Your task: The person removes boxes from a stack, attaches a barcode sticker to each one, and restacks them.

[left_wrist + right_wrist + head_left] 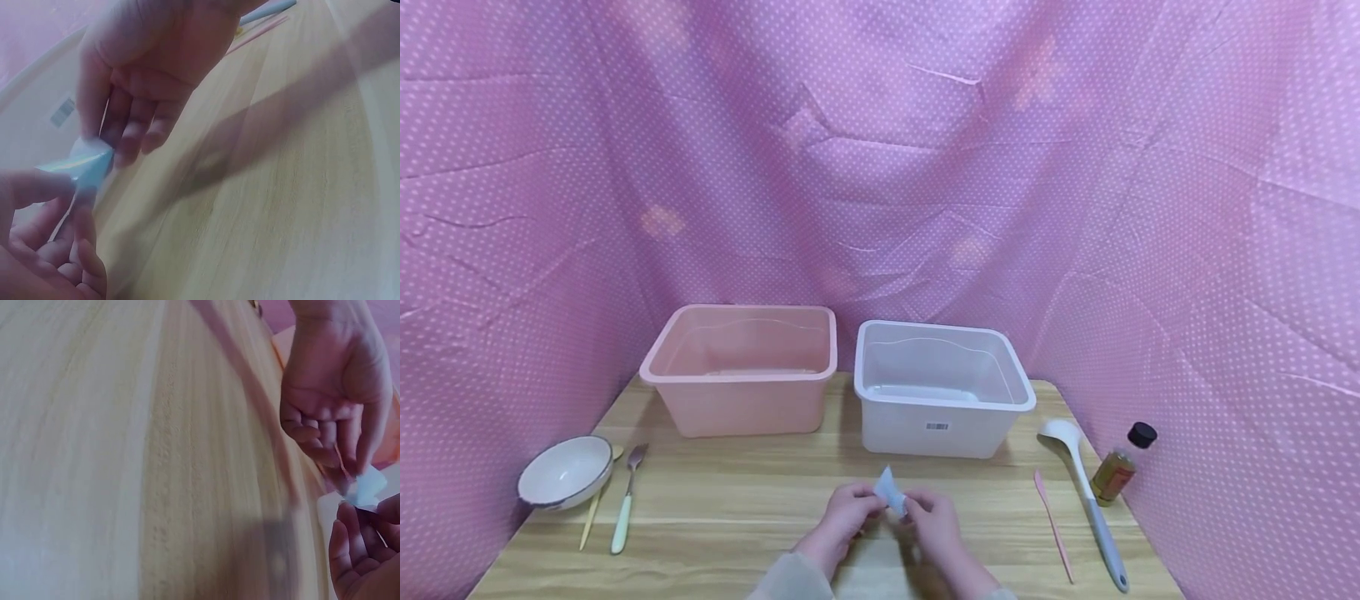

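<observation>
A small pale blue, slightly shiny sheet or packet (889,492) is between my two hands, above the table's front middle. My left hand (846,515) pinches its left side between thumb and fingers. On the other side, my right hand (937,525) pinches the right edge the same way. Close up in the left wrist view, the blue piece (90,164) looks thin and creased, with a corner sticking out. Fingertips hide part of it in the right wrist view.
Behind the hands stand a pink bin (737,408) and a white bin (936,429). At left are a white bowl (567,473), a fork (625,504) and a yellow-handled utensil (591,512). At right lie a pink stick (1054,525) and a ladle (1093,504), beside a black-capped bottle (1122,468).
</observation>
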{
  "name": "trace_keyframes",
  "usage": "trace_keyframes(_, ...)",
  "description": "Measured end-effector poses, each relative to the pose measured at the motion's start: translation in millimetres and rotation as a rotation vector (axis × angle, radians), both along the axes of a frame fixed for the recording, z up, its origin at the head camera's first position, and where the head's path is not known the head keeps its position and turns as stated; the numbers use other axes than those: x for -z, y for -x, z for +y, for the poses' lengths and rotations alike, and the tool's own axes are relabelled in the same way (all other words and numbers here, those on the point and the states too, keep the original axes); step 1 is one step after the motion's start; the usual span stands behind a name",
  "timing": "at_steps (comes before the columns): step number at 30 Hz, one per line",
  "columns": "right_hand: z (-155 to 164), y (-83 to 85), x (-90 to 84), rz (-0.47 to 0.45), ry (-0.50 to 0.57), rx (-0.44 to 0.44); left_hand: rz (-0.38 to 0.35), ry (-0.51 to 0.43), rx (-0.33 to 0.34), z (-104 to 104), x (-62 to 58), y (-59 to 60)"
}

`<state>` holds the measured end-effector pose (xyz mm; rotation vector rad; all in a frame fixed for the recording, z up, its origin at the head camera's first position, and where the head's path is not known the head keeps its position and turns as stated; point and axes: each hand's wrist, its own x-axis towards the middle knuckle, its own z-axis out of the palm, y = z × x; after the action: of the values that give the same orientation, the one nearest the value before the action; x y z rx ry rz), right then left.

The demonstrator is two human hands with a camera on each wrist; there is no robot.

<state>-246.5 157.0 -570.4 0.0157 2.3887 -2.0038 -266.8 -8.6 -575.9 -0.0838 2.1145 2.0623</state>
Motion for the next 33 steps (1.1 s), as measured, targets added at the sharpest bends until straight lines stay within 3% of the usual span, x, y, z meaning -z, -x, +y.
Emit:
trace_keyframes(7,14,1.8,0.9,0.003,-0.001,0.052,-0.006,-0.029,-0.052,-6,1.2,1.9)
trace_keyframes(13,25,1.8,2.8,-0.003,-0.006,0.092,0.017,0.022,-0.073,-14,2.8,9.0)
trace_keyframes(16,29,1.2,3.0,-0.023,-0.021,0.13,0.028,0.131,-0.078,-20,5.3,14.3)
trace_keyframes(22,33,0.4,0.9,-0.052,-0.042,0.16,0.12,0.487,-0.116,-34,6.9,22.9)
trace_keyframes(24,33,-0.1,-1.0,-0.057,-0.043,0.152,0.119,0.536,-0.117,-36,3.5,24.4)
trace_keyframes(29,29,-0.4,-7.9,-0.091,-0.041,0.126,0.117,0.539,-0.163,-33,-4.5,24.2)
trace_keyframes(33,24,1.4,-14.3,-0.113,-0.03,0.119,0.282,0.471,-0.182,-20,-14.2,20.9)
